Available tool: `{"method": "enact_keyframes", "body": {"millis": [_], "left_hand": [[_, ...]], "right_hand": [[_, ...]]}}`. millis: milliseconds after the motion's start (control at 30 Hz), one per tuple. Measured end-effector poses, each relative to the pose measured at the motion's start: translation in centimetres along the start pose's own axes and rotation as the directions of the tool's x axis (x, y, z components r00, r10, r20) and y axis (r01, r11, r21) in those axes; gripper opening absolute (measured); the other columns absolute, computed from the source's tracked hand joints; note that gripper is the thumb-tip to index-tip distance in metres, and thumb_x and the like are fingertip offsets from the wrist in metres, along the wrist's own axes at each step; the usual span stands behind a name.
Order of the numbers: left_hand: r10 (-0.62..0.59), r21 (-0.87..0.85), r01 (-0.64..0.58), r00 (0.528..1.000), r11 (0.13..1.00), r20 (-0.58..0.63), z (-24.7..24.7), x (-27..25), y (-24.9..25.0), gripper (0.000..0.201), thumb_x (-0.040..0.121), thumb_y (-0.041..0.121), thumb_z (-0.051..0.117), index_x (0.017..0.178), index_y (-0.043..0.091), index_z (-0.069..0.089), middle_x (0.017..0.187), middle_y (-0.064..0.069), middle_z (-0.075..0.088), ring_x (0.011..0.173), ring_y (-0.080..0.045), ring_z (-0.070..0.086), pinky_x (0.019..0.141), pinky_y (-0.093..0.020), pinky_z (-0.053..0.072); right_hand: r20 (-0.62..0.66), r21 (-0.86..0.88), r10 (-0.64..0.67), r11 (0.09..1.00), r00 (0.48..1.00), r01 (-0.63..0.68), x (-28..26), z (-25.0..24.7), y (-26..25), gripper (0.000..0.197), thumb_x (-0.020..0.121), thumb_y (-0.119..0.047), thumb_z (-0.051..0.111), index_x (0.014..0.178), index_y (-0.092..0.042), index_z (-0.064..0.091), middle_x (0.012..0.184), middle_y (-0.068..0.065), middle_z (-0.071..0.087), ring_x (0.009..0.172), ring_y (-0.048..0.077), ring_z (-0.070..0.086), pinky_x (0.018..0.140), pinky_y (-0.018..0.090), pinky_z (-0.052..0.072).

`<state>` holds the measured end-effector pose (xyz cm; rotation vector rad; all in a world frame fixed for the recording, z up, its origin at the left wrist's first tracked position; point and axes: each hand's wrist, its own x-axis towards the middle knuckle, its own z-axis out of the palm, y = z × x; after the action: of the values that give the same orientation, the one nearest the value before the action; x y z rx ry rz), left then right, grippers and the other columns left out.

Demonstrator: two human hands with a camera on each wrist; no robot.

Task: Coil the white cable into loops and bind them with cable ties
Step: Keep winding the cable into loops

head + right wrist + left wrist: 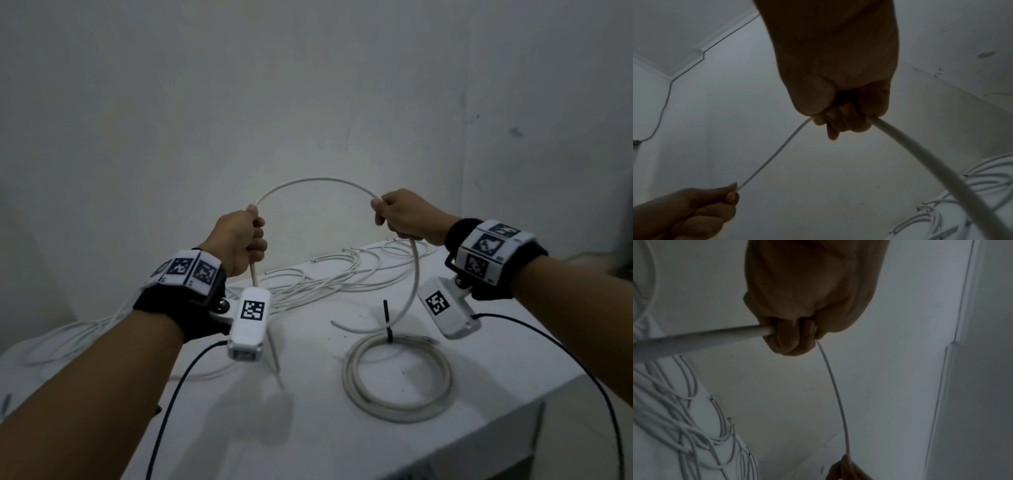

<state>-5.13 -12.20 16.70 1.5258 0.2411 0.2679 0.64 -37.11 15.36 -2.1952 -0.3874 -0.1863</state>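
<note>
Both fists hold one white cable [315, 180] above the table, and it arches in a half circle between them. My left hand [245, 236] grips it in a fist; a stretch hangs below that fist behind the wrist camera. My right hand [400, 214] grips the other side, and from there the cable curves down to a free end on the table. In the left wrist view the left hand [795, 335] clasps the cable [701, 339]. The right hand [840, 120] clasps the cable [920, 154] in the right wrist view. A finished coil [397, 377] with a black cable tie [388, 322] lies front right.
A heap of loose white cables [342, 277] lies along the back of the white table [308, 438], spilling off its left side. Black camera leads [178, 394] hang from both wrists. A wall stands close behind. The table's right edge drops off near the coil.
</note>
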Motion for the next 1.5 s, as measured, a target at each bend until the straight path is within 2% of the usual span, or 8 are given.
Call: {"method": "enact_keyframes", "body": {"millis": [200, 400, 633, 867, 1000, 1133, 1233, 1500], "left_hand": [[-0.218, -0.154, 0.232, 0.970, 0.960, 0.103, -1.7, -0.9, -1.5, 0.040, 0.106, 0.023, 0.024, 0.069, 0.013, 0.036, 0.037, 0.006, 0.025, 0.025, -0.005, 0.021, 0.027, -0.011, 0.012], [-0.067, 0.000, 0.067, 0.995, 0.998, 0.070, -1.1, -3.2, -3.3, 0.038, 0.104, 0.033, 0.035, 0.075, 0.011, 0.044, 0.054, 0.000, 0.035, 0.039, -0.011, 0.036, 0.032, -0.013, 0.023], [0.091, -0.114, -0.084, 0.995, 0.990, 0.051, 0.9, -6.2, -4.4, 0.038, 0.103, 0.032, 0.036, 0.073, 0.011, 0.050, 0.080, -0.012, 0.067, 0.074, -0.026, 0.066, 0.064, -0.036, 0.052], [0.054, -0.514, -0.020, 0.997, 0.857, 0.051, 2.1, -7.8, -4.3, 0.053, 0.103, 0.049, 0.022, 0.068, 0.014, 0.041, 0.045, -0.003, 0.046, 0.036, -0.019, 0.045, 0.054, -0.031, 0.044], [0.154, -0.260, -0.163, 0.987, 0.952, -0.052, 1.4, -7.7, -4.5, 0.042, 0.103, 0.041, 0.033, 0.068, 0.020, 0.032, 0.044, 0.007, 0.025, 0.034, -0.010, 0.018, 0.038, -0.018, 0.020], [0.201, 0.012, -0.203, 0.977, 0.979, 0.070, -0.2, -7.6, -4.7, 0.035, 0.102, 0.035, 0.042, 0.073, 0.015, 0.042, 0.047, 0.007, 0.026, 0.036, -0.009, 0.018, 0.041, -0.015, 0.016], [0.216, 0.108, -0.234, 0.964, 0.966, 0.154, -0.8, -7.9, -4.7, 0.033, 0.102, 0.034, 0.044, 0.080, 0.010, 0.048, 0.048, 0.006, 0.027, 0.037, -0.009, 0.018, 0.042, -0.016, 0.016], [0.260, 0.078, -0.278, 0.948, 0.957, 0.184, -1.2, -8.5, -4.2, 0.033, 0.100, 0.029, 0.047, 0.084, 0.006, 0.063, 0.053, -0.001, 0.042, 0.039, -0.013, 0.033, 0.039, -0.018, 0.028]], "right_hand": [[0.226, -0.047, 0.151, 0.988, 0.962, -0.144, -1.7, 0.1, -0.9, 0.038, 0.102, -0.030, 0.039, 0.086, -0.004, 0.061, 0.057, 0.003, 0.038, 0.042, 0.014, 0.031, 0.035, 0.014, 0.021], [0.292, 0.365, 0.130, 0.900, 0.948, -0.236, -2.7, -0.8, -1.9, 0.035, 0.103, -0.033, 0.034, 0.085, -0.010, 0.053, 0.049, -0.007, 0.025, 0.034, 0.006, 0.024, 0.034, 0.013, 0.016], [0.029, 0.874, 0.231, 0.466, 0.973, -0.136, -4.8, 2.6, -2.4, 0.036, 0.104, -0.034, 0.030, 0.076, -0.015, 0.041, 0.039, -0.009, 0.023, 0.031, 0.004, 0.019, 0.034, 0.010, 0.015], [0.182, 0.970, 0.449, 0.066, 0.875, -0.235, -7.2, 8.5, -1.9, 0.035, 0.102, -0.022, 0.027, 0.068, -0.016, 0.035, 0.035, -0.005, 0.027, 0.028, 0.007, 0.024, 0.033, 0.007, 0.018], [0.171, 0.837, 0.401, 0.423, 0.900, -0.348, -9.0, 9.5, -2.3, 0.011, 0.096, -0.014, 0.048, 0.087, -0.008, 0.050, 0.069, 0.008, 0.050, 0.057, 0.017, 0.049, 0.045, 0.024, 0.046], [-0.260, 0.231, -0.101, 0.959, 0.960, 0.164, -8.6, 7.6, -2.3, 0.063, 0.090, -0.030, 0.061, 0.144, -0.022, 0.030, 0.138, 0.008, 0.042, 0.120, 0.021, 0.046, 0.099, 0.037, 0.041], [-0.085, -0.237, -0.505, 0.848, 0.859, 0.474, -7.7, 6.3, -3.9, 0.066, 0.093, -0.040, 0.054, 0.148, -0.020, 0.025, 0.146, 0.006, 0.041, 0.130, 0.022, 0.041, 0.106, 0.034, 0.031], [0.093, -0.484, -0.541, 0.709, 0.836, 0.513, -6.3, 8.1, -4.5, 0.034, 0.102, -0.033, 0.034, 0.118, -0.008, 0.050, 0.097, 0.012, 0.064, 0.086, 0.030, 0.059, 0.067, 0.035, 0.038]]}}
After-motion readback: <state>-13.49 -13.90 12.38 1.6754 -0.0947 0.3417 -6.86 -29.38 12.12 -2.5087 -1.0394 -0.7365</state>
